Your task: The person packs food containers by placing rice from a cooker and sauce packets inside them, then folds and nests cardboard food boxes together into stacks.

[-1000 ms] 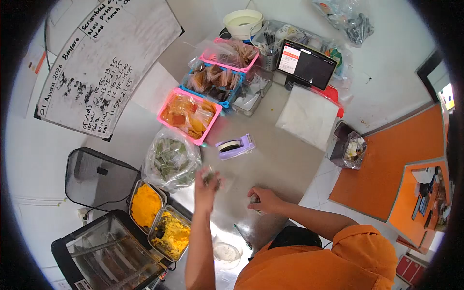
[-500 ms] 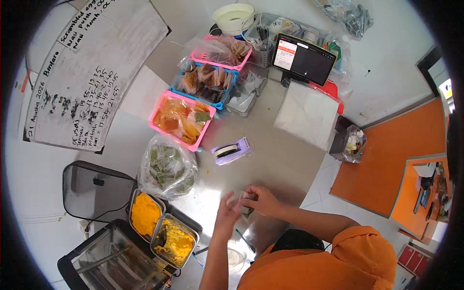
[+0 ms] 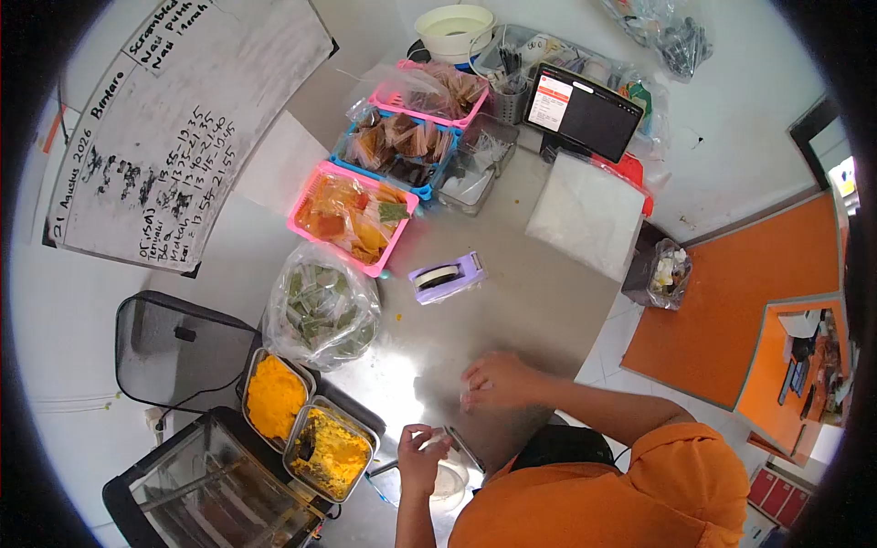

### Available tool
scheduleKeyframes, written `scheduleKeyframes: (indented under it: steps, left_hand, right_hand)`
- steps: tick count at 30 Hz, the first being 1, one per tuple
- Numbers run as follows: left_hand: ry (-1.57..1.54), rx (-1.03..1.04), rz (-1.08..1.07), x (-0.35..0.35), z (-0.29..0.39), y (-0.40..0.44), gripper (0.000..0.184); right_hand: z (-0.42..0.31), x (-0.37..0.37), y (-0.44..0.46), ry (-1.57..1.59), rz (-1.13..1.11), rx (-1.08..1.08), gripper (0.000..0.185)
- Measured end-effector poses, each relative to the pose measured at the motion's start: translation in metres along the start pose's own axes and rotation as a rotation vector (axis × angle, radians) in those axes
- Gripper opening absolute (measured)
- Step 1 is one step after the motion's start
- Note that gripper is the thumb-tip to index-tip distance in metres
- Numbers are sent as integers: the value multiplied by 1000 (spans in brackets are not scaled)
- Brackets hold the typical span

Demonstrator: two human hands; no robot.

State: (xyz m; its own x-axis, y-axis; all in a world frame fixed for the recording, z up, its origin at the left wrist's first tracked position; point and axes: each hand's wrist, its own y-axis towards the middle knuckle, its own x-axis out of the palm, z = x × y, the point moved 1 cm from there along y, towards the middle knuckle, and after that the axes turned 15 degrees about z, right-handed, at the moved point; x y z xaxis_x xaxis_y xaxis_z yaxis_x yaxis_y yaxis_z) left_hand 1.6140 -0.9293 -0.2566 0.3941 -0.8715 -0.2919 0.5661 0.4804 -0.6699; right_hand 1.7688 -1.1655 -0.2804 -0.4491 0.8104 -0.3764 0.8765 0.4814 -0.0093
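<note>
My left hand (image 3: 420, 459) is at the near edge of the steel table with its fingers curled. It is just above a round, pale, see-through container (image 3: 448, 484), and whatever is in its fingers is too small to make out. Further right, my right hand (image 3: 501, 379) is closed low over the tabletop. A small whitish, clear bit shows at its fingertips, but its kind is unclear. A purple tape dispenser (image 3: 448, 278) stands ahead of both hands. To the left sits a clear plastic bag (image 3: 322, 306) of small green-filled sachets.
Two metal tins of yellow food (image 3: 276, 402) stand at the left beside a dark glass-sided case (image 3: 210, 489). Pink baskets (image 3: 352, 219) and a blue basket (image 3: 393, 153) of sachets line the back. A tablet (image 3: 583, 110) stands behind white sheets (image 3: 585, 215).
My hands have come apart from the small clear packet they both held. The left moved down toward the table's near edge; the right stays nearly in place, its fingers more closed.
</note>
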Motion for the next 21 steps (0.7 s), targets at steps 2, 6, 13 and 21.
scheduleKeyframes:
  steps: [2,6,13,21]
  left_hand:
    - [-66,63,-31,-10,-14,6,33]
    - [-9,147,-30,-11,-15,4,25]
    - [41,145,-199,-1,22,-28,45]
    - [-705,-139,-101,6,-15,-36,45]
  right_hand:
    - [3,-1,3,74,-190,139,38]
    - [-7,2,2,-58,-54,80,40]
    - [-42,32,-22,160,-45,-236,38]
    - [-57,46,-37,295,-46,78,35]
